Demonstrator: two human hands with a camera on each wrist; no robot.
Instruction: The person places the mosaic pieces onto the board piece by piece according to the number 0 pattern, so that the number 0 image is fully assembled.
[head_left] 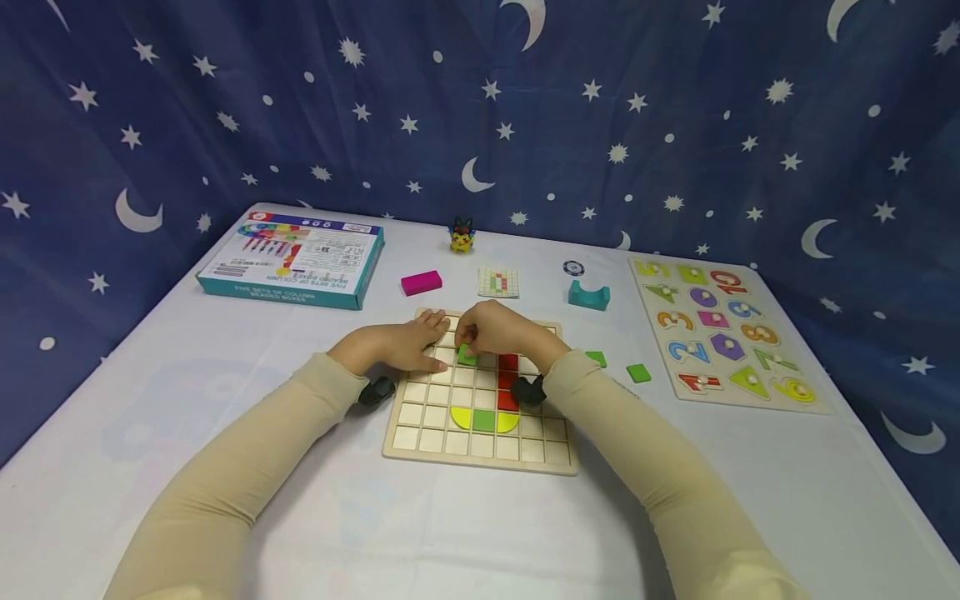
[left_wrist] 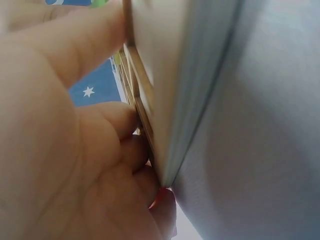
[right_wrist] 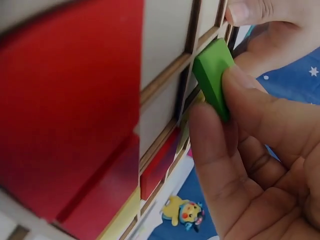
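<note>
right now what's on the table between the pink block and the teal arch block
In the head view, one thing lies between the pink block and the teal arch block: a small grid pattern card, flat on the white table. The stretch is otherwise bare.

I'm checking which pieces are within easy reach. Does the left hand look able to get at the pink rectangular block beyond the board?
Probably yes. The left hand rests on the wooden grid board's far-left corner, and the pink rectangular block lies just beyond it on bare white tablecloth, with nothing between them.
</note>
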